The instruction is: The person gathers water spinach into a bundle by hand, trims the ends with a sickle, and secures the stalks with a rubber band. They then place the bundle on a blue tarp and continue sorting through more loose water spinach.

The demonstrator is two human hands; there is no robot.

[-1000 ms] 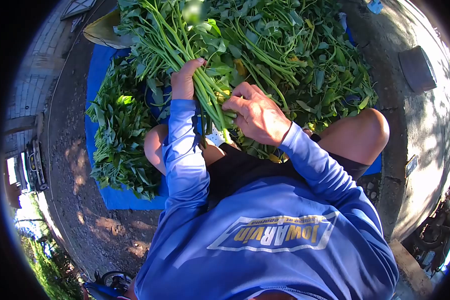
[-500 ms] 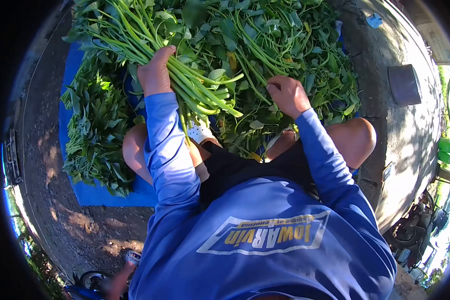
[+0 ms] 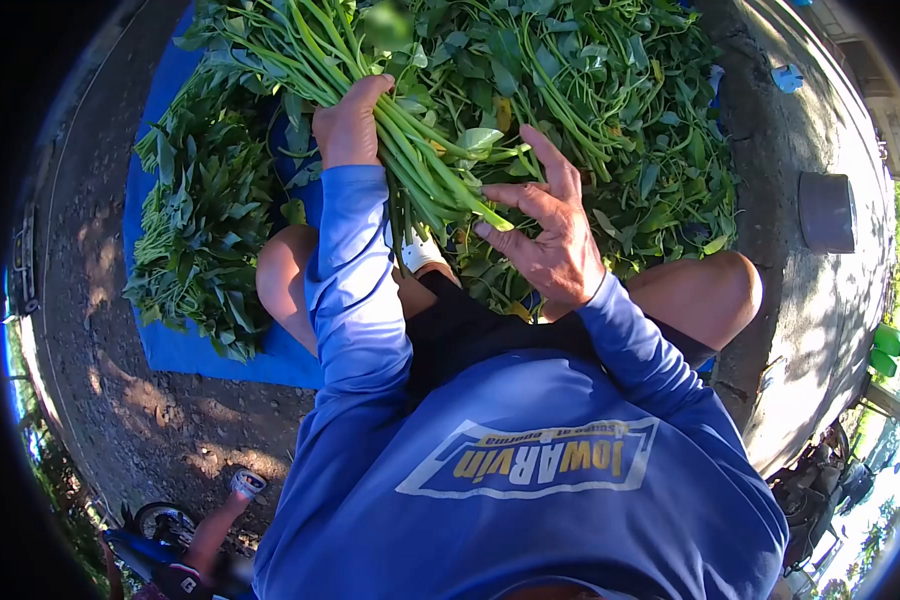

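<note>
My left hand (image 3: 352, 125) is wrapped round a thick bunch of water spinach (image 3: 417, 165), its leaves pointing up-left and its stem ends down-right. Beside those stem ends is my right hand (image 3: 550, 232), fingers spread and holding nothing firmly; thumb and fingertips are at the ends, and whether they touch cannot be made out. Under and beyond the bunch spreads a large heap of loose water spinach (image 3: 660, 120), some leaves yellowed. To the left, a stack of more greens (image 3: 205, 225) lies on a blue tarp (image 3: 240, 365).
My bent knees (image 3: 715, 290) flank the near side of the heap. A concrete ledge (image 3: 770, 330) runs along the right, with a brown block-like object (image 3: 827, 213) on it. Bare dirt (image 3: 100, 330) lies to the left. Behind me, a person's leg (image 3: 210, 530) shows near a bicycle wheel (image 3: 165, 522).
My right hand has moved from above the heap to the bunch's stem ends, its curled fingers spreading. My left hand still grips the bunch. The camera view has shifted slightly.
</note>
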